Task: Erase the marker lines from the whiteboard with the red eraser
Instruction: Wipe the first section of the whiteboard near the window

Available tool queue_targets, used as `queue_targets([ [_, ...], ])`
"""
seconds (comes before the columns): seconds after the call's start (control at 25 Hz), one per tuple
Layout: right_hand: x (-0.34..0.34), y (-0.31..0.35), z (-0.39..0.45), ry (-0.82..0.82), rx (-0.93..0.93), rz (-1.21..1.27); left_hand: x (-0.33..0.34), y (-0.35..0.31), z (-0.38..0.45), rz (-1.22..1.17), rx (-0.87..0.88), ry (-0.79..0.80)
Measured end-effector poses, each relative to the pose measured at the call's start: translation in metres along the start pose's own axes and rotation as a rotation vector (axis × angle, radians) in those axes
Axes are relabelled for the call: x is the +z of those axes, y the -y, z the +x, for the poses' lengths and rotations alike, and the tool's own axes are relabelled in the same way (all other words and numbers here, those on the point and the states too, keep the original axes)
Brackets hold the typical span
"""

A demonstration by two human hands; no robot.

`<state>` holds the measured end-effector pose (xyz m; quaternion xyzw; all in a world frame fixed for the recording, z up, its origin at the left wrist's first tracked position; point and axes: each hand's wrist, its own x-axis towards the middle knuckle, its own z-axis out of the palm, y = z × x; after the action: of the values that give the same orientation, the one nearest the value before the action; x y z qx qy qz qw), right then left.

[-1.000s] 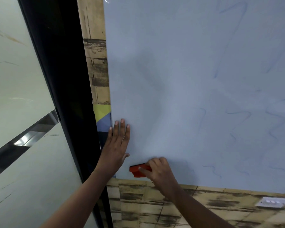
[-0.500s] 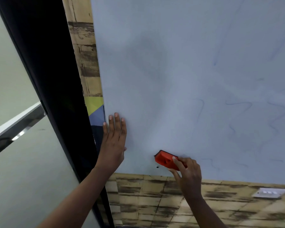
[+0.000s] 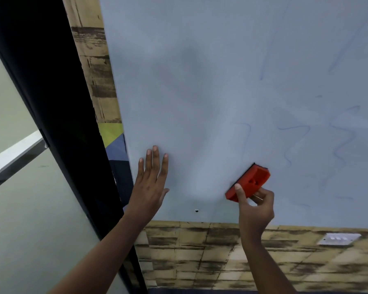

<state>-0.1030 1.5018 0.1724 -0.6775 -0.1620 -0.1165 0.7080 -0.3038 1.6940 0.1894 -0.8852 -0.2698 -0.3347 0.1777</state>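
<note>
Low on the whiteboard point(image 3: 200, 81), near its bottom edge, the right hand point(image 3: 254, 211) grips the red eraser point(image 3: 249, 181), thumb curled over the near end and fingers wrapped behind the body. The eraser lies tilted, its upper end pointing up and to the right, with its dark felt edge against the board surface. Well to the left, the left hand point(image 3: 150, 181) presses flat on the board with fingers straight and close together, pointing upward, just inside the board's left edge; it holds nothing. Between the two hands and slightly lower, a small dark hole point(image 3: 197, 210) marks the board. Faint blue marker lines point(image 3: 293, 141) remain to the right of the eraser as wavy strokes, with paler streaks higher up; the area left of the eraser reads as plain grey-blue. Below the board runs a wall with a weathered wood-plank pattern point(image 3: 200, 251), carrying a white switch plate point(image 3: 339, 238) at right. The same pattern continues up a narrow strip at the board's left side, beside a black vertical frame point(image 3: 51, 102) and pale glass panels point(image 3: 30, 230).
</note>
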Motion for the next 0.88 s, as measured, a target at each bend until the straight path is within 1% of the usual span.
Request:
queue_targets([
  [0.12,0.014,-0.008,-0.019,0.018,0.214,-0.002,0.003,-0.012,0.005,-0.037,-0.031,0.030],
  [0.24,0.038,-0.019,-0.061,0.163,0.375,-0.027,0.008,-0.014,0.006,-0.045,-0.059,0.030],
  [0.36,0.058,-0.027,-0.097,0.345,0.423,-0.033,0.011,-0.011,0.006,-0.039,-0.063,0.032],
  [0.44,0.065,-0.032,-0.110,0.407,0.403,-0.037,0.009,-0.009,0.005,-0.048,-0.062,0.034],
  [0.48,0.067,-0.033,-0.112,0.409,0.406,-0.023,0.009,-0.009,0.004,-0.053,-0.061,0.030],
  [0.56,0.066,-0.032,-0.108,0.359,0.468,0.045,0.007,-0.008,0.005,-0.055,-0.057,0.029],
  [0.76,0.032,-0.042,-0.060,0.071,0.734,0.300,0.009,-0.008,0.006,-0.055,-0.076,0.038],
  [0.88,0.010,-0.056,-0.040,0.020,0.827,0.370,0.013,-0.016,0.005,-0.068,-0.109,0.044],
])
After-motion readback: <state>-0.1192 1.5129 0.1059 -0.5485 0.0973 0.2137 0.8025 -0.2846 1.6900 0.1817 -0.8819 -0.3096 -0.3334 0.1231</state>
